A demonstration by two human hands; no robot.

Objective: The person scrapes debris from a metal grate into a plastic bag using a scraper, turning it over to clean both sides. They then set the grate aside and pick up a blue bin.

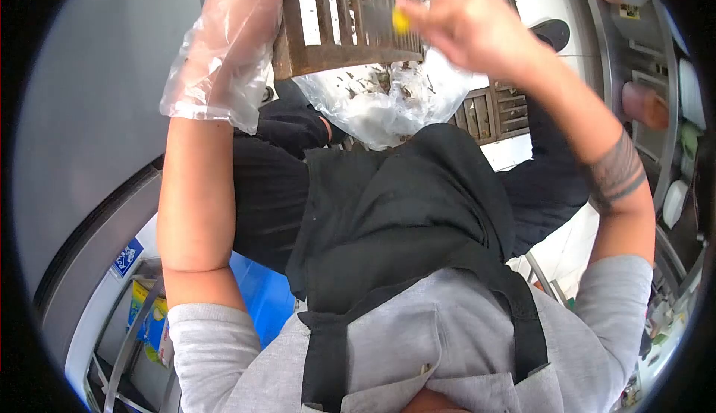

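Presently, left hand (239, 33): gloved, fingers curled round grate (350, 18) corner.
Right hand (470, 29): fingertips pinching yellow tool (401, 20) against bars.
Bag (388, 100): under fingers.

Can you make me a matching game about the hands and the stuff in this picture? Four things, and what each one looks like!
Things:
1. left hand
2. right hand
3. grate
4. apron

Match with:
A. black
B. rusty brown
C. wears a clear plastic glove
D. pinches a yellow thing

Pairs: 1-C, 2-D, 3-B, 4-A.
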